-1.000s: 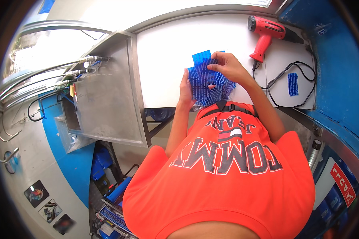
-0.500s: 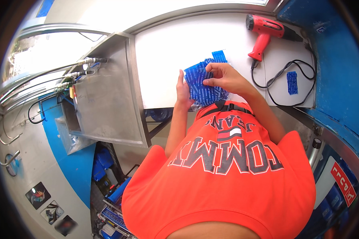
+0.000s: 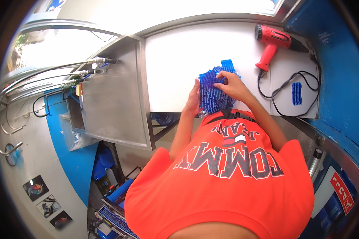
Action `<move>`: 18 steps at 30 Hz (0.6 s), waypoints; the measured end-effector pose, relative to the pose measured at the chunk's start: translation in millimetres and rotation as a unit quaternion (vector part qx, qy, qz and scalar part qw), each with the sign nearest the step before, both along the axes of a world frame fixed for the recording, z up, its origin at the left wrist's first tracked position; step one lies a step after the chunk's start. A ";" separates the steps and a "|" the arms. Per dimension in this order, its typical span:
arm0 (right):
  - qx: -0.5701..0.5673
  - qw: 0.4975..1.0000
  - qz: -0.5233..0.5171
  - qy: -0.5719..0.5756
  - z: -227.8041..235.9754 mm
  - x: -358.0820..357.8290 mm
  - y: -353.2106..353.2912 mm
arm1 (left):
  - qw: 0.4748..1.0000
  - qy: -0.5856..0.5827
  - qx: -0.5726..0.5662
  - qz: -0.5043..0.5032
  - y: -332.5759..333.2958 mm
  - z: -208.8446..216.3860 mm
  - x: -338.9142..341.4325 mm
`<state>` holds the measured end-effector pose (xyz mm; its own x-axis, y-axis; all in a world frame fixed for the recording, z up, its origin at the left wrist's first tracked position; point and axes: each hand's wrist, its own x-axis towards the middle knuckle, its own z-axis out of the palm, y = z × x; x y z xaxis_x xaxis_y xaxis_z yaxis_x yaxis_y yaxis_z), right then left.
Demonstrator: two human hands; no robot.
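Observation:
A bunch of blue plastic strips [image 3: 212, 95] with pale print lies in a crinkled clear plastic bag close to my waist, at the near edge of the white tabletop. My left hand [image 3: 193, 98] is closed on the bag's left side, thumb pointing up along it. From the right, my right hand [image 3: 234, 85] reaches over the bunch, thumb and forefinger curled around some of the strips. How many pieces lie between those fingers is hidden. One flat blue strip [image 3: 226, 64] sticks out at the far side, just beyond my right fingers.
A red heat gun [image 3: 272, 42] lies at the back right of the white tabletop [image 3: 171, 67]. Its black cord [image 3: 276, 92] loops around a single blue strip [image 3: 296, 93]. To the left stands a metal panel [image 3: 111, 91] beside several hoses. A blue wall [image 3: 339, 75] bounds the right.
The whole scene has shifted slightly right and down in the picture. Both hands stay at the bag, and the right fingers have moved a little over the strips.

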<state>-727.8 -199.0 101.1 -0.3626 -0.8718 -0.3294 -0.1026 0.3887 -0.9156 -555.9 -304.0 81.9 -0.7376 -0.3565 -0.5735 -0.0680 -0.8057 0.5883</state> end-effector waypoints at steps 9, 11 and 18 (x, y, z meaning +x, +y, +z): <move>-0.114 0.986 -0.040 -0.113 -3.3 3.6 1.3 | 0.997 0.015 -0.038 0.060 -2.5 2.2 -2.2; -0.069 0.996 0.005 -0.064 1.5 5.9 1.3 | 0.995 0.049 -0.061 0.068 -1.6 4.1 -8.1; -0.082 0.987 0.049 0.125 37.5 -5.8 5.1 | 0.996 0.003 -0.077 0.051 -5.5 5.0 -6.5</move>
<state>-733.6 -193.8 138.7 -0.3254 -0.9412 -0.0913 -0.3635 0.2136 -0.9068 -562.5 -309.6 87.0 -0.6957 -0.5136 -0.5022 0.0137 -0.7085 0.7056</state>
